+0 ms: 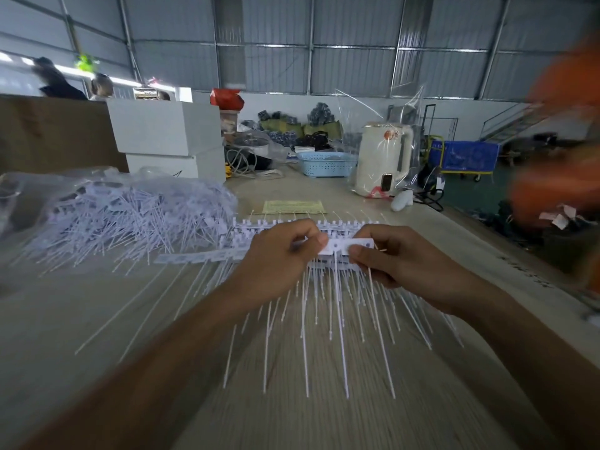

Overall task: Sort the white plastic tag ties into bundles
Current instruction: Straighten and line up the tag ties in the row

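Observation:
A strip of white plastic tag ties point(344, 246) is held above the wooden table point(97, 319) between both hands. My left hand point(279, 254) pinches its left part with curled fingers. My right hand point(393, 254) pinches the right end between thumb and fingers. The long thin tails of the ties point(337, 319) hang toward me under the hands. More joined strips point(253, 228) lie flat just beyond and left of my hands. A large loose heap of ties point(130, 216) lies on clear plastic at the left.
Behind the strips lie a yellow paper slip point(293, 206), a cream kettle in a clear bag point(381, 164) and a blue basket point(326, 164). White boxes point(165, 138) stand at the back left. A blurred orange-clad person point(565, 125) is at the right.

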Demonstrator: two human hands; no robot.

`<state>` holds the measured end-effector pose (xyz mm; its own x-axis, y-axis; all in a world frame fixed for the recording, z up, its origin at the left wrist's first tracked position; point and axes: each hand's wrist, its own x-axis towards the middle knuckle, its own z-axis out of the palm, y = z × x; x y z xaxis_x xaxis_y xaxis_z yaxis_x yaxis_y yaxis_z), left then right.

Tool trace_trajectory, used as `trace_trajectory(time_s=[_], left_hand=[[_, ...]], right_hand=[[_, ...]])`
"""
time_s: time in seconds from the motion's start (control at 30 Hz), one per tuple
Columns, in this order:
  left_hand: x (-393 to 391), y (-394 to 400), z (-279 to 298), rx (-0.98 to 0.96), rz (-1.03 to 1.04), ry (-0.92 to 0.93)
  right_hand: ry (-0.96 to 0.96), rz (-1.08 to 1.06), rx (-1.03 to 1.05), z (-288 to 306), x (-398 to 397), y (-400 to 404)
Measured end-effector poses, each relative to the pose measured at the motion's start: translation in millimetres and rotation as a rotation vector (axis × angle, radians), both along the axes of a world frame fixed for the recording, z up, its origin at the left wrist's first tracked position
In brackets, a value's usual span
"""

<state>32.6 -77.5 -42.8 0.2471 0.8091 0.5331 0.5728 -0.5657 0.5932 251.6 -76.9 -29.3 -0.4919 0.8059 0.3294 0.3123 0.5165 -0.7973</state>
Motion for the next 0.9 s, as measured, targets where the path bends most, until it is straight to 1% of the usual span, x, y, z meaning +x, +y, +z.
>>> trace_trajectory(time_s=[0.1,0.2,0.3,0.37,0.4,0.57,0.63,0.67,0.73,0.77,0.83,0.9], left_hand=[[0,0,4,-0.093,-0.075,-0.139],[-1,-2,8,-0.166,-0.120,-0.209],[-1,-3,10,-0.201,-0.141,-0.228],[-1,-4,10,-0.231,-0.164,-0.238],[0,-4,10,-0.238,-0.169,-0.240],[2,-5,12,-0.207,-0.156,-0.216],[0,-5,12,-0.178,-0.163,-0.196],[-2,-4,11,-0.165,-0.166,-0.165],[-6,-4,7,-0.136,-0.163,-0.089],[-8,-4,4,-0.121,-0.156,-0.075],[-9,-2,1,-0.079,-0.130,-0.105],[-10,1,0,-0.039,-0.112,-0.129]], right_hand=[[-0.115,-0.070,0.287,2,-4,-2],[-0.260,-0.148,0.559,4,-4,-3],[-0.418,-0.222,0.758,7,-4,-5],[-0.482,-0.237,0.864,8,-4,-8],[-0.495,-0.235,0.884,9,-3,-8],[-0.481,-0.225,0.834,5,-3,-7],[-0.496,-0.282,0.816,3,-2,-2],[-0.479,-0.349,0.793,5,1,2],[-0.379,-0.475,0.707,8,16,13],[-0.325,-0.501,0.654,9,25,17],[-0.272,-0.488,0.510,6,35,22],[-0.278,-0.422,0.394,-1,31,22]])
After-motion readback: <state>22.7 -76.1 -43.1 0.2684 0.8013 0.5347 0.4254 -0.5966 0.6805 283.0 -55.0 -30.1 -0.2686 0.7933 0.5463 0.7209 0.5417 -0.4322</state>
